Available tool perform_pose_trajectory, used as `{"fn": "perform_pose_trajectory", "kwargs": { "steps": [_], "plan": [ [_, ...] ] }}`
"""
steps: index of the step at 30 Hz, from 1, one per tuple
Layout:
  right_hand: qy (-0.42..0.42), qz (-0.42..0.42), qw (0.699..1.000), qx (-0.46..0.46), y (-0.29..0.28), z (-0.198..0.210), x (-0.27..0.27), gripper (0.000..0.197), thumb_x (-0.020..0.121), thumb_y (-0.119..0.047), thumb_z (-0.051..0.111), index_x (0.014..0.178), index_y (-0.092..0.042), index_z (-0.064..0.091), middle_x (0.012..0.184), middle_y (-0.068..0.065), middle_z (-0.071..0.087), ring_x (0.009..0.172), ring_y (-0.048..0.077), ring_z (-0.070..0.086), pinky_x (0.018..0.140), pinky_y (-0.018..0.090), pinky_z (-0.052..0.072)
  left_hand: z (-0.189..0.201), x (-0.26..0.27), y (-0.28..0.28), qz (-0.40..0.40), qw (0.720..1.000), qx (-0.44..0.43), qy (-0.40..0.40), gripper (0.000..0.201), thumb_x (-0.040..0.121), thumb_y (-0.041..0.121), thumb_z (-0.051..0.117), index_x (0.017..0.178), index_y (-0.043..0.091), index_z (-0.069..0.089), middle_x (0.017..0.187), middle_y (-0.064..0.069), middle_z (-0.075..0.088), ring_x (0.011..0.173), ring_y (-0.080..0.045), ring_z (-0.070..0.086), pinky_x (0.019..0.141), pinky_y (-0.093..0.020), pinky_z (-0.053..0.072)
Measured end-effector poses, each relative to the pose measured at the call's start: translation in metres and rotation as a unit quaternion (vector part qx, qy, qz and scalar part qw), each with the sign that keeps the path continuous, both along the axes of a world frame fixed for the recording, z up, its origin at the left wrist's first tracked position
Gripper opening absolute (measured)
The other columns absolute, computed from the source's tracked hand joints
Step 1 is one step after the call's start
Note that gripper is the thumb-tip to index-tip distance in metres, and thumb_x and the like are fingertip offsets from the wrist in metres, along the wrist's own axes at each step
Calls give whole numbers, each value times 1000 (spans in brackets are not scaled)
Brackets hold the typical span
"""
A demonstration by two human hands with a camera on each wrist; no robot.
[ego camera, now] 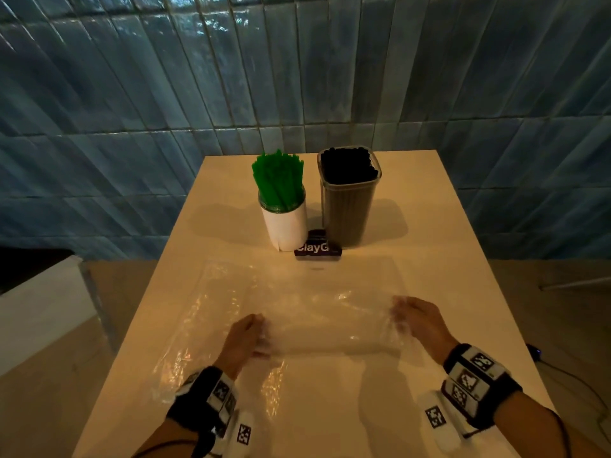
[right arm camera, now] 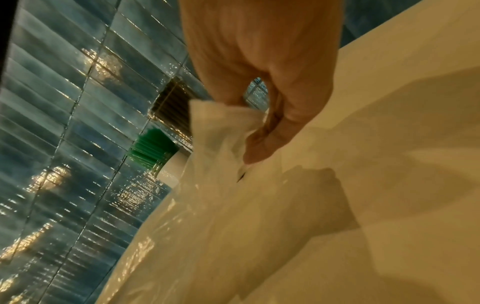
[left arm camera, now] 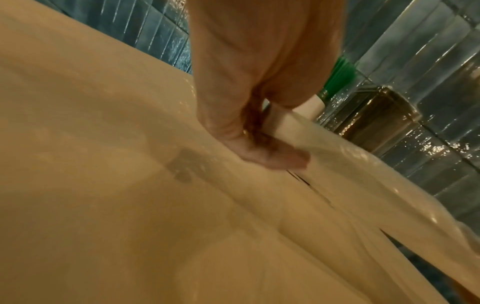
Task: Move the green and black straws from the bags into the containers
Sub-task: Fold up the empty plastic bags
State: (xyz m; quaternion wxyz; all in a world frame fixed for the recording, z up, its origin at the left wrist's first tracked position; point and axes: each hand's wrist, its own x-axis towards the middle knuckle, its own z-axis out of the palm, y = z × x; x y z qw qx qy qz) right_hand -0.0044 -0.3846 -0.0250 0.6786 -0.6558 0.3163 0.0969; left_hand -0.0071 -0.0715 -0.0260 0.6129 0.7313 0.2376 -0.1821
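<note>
Green straws (ego camera: 277, 180) stand bunched in a white round container (ego camera: 289, 226) at the back of the table. Beside it on the right, black straws (ego camera: 348, 165) fill a clear square container (ego camera: 347, 209). An empty clear plastic bag (ego camera: 330, 325) is stretched between my hands near the table's front. My left hand (ego camera: 261, 332) pinches its left end, and the left wrist view shows thumb and fingers of this left hand (left arm camera: 270, 131) closed on the film (left arm camera: 337, 156). My right hand (ego camera: 400, 312) pinches the crumpled right end, and the right wrist view shows this right hand (right arm camera: 249, 131) gripping the bunched plastic (right arm camera: 215, 123).
More clear plastic film (ego camera: 205, 312) lies flat on the cream table (ego camera: 446, 259), spreading to the left. A dark label card (ego camera: 317, 251) stands in front of the two containers. A blue tiled wall (ego camera: 297, 77) rises behind the table. A white ledge (ego camera: 39, 299) sits at the left.
</note>
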Motion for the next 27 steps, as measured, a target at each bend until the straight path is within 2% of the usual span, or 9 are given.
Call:
{"fn": "perform_pose_trajectory", "kwargs": {
  "steps": [5,11,14,17,21,23,25,26,27],
  "plan": [
    [-76,19,973,-216,-4,-5,-1,14,96,-13,48,97,-11,62,71,9,64,47,22,54,47,25,50,-13,-1,0,-96,937,296,-160,30,101,17,37,77,24,55,74,4,61,64,-18,54,64,-27,36],
    [-182,121,899,-378,-14,3,-3,22,96,-26,47,108,-16,63,64,8,62,59,28,58,64,28,46,-4,-7,9,-127,952,254,-113,24,100,26,37,90,22,58,58,-9,61,42,-19,56,45,-35,52],
    [-250,158,894,-336,-17,38,-3,35,88,-56,44,101,-30,65,77,-13,69,71,10,64,73,21,50,7,5,30,-175,901,381,-115,44,92,57,32,112,24,51,81,-7,68,76,-28,65,71,-38,52],
    [-339,271,832,-345,-14,81,3,45,83,-67,40,101,-34,64,86,-34,64,78,-17,59,74,1,41,33,29,33,-166,906,323,-217,74,75,77,40,131,29,37,118,-1,58,109,-23,53,92,-42,45],
    [-420,375,701,-437,-5,127,24,49,87,-58,41,107,-24,71,99,-14,70,86,6,68,78,22,53,73,66,8,-227,894,274,-274,111,57,62,76,146,28,20,151,4,24,135,-15,23,111,-37,23],
    [-493,389,636,-449,1,144,33,54,89,-59,33,106,-24,70,93,-7,74,76,9,70,68,22,56,86,78,-2,-258,898,223,-278,92,58,59,77,138,34,38,145,5,39,132,-12,35,110,-37,30],
    [-549,363,603,-451,1,158,43,47,90,-57,37,108,-26,68,85,-6,74,66,2,65,61,21,56,96,82,-10,-243,908,168,-298,32,73,46,73,103,37,67,108,13,68,104,-4,60,94,-30,46],
    [-570,314,608,-455,-2,166,49,42,89,-56,41,112,-29,64,81,-6,73,64,-1,61,61,21,54,100,83,-13,-222,918,140,-296,4,80,31,72,84,33,72,87,15,72,87,-2,65,84,-23,49],
    [-572,248,640,-449,-6,171,54,40,86,-57,48,116,-33,59,80,-8,70,65,-3,58,64,21,53,105,80,-16,-198,927,128,-291,16,85,17,68,73,28,72,72,13,72,74,-3,66,75,-20,50]
  ]
}}
